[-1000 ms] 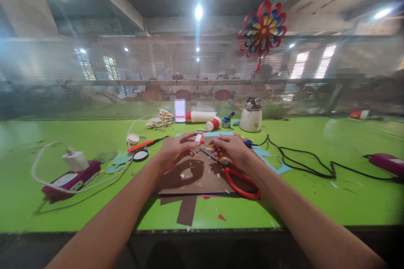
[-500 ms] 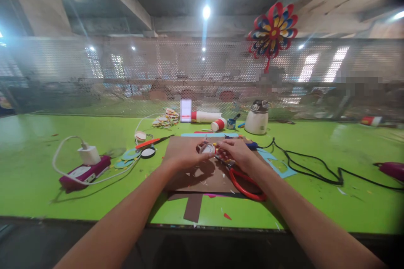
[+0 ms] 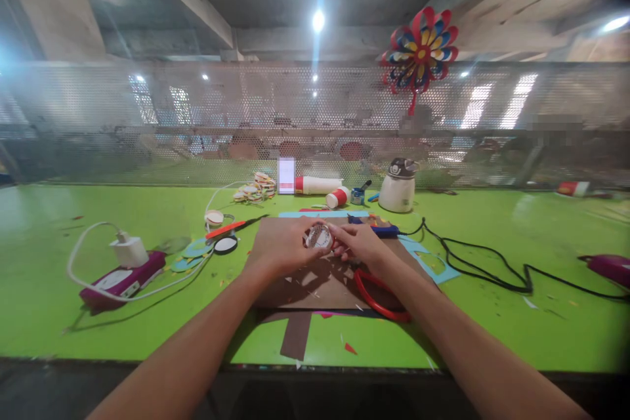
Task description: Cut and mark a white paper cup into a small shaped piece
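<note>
Working at green table (image 3: pixel 42 321), over brown cardboard sheet (image 3: pixel 295 300) near its front edge. Partly covering red-handled scissors (image 3: pixel 394 316) w/ R hand (image 3: pixel 363 243). Pinching round white piece (image 3: pixel 319 237), poss. a cup base, btwn thumb & fingers of L hand (image 3: pixel 288 246), holding it just above sheet. Bunching R fingertips at its right edge; can't tell if gripping or only touching. Not touching red paper scrap (image 3: pixel 350 348) in front of sheet. Prob. working the rim by hand at this step, not cutting. Prob. calling next for steady L grip, light R fingertips, no crushing.
</note>
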Motion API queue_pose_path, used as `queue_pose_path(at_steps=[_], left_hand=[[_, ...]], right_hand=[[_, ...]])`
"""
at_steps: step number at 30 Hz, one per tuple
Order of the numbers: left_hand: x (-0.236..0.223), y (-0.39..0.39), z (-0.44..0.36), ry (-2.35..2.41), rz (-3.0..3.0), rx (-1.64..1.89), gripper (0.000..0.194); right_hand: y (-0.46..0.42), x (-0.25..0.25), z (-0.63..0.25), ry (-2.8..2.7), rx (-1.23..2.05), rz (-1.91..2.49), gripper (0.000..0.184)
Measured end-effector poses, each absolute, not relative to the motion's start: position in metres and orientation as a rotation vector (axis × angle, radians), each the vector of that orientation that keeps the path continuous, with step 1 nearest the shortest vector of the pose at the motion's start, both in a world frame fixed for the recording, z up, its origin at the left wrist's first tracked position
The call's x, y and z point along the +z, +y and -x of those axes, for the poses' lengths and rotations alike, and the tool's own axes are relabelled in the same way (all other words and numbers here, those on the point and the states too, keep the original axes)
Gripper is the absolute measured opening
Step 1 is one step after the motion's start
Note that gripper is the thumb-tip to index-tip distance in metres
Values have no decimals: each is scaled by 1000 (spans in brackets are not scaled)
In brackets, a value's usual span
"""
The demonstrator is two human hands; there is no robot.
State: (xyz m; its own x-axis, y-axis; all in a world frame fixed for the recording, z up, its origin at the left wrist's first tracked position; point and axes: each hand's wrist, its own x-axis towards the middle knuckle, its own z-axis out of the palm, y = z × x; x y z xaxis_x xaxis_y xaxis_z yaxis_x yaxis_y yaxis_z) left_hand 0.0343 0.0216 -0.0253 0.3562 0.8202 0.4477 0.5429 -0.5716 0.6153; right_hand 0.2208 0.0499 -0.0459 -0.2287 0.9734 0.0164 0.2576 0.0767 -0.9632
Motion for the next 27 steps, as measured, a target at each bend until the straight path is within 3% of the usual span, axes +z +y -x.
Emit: queue_pose_path(at_steps=[18, 27], left_hand=[[-32, 25, -37, 1282, -2227, 958, 57], [-33, 26, -32, 1259, -2279, 927, 48]], right_hand=[[50, -56, -223, -1557, 1313, 1191, 25], [53, -62, -224, -1447, 1432, 1054, 24]])
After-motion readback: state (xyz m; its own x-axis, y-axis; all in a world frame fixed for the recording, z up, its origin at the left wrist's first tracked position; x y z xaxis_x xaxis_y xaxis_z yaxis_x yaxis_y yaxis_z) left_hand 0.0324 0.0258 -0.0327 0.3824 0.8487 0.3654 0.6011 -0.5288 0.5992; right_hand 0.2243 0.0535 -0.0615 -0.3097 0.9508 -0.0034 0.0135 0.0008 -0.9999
